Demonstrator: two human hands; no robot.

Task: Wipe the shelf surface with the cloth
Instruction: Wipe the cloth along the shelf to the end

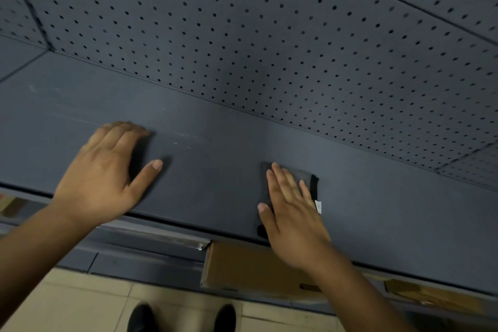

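Shelf: the dark grey shelf surface ran from the left edge to the right edge of the view, with a perforated back panel rising from its rear edge. Faint pale streaks showed on the surface near its middle.
Cloth: a dark folded cloth lay flat on the shelf, right of centre and close to the front edge; a small white tag stuck out at its right side.
Right hand: the right hand lay palm-down on the cloth, fingers straight and slightly spread, pressing it to the surface; nothing was gripped.
Left hand: the left hand rested flat on the bare shelf towards the left, near the front edge, fingers extended, thumb spread aside; it held nothing and was well apart from the cloth.
Below the shelf: a brown cardboard box sat under the front edge, on a lower level.
Floor: pale tiles and two dark shoes were visible.
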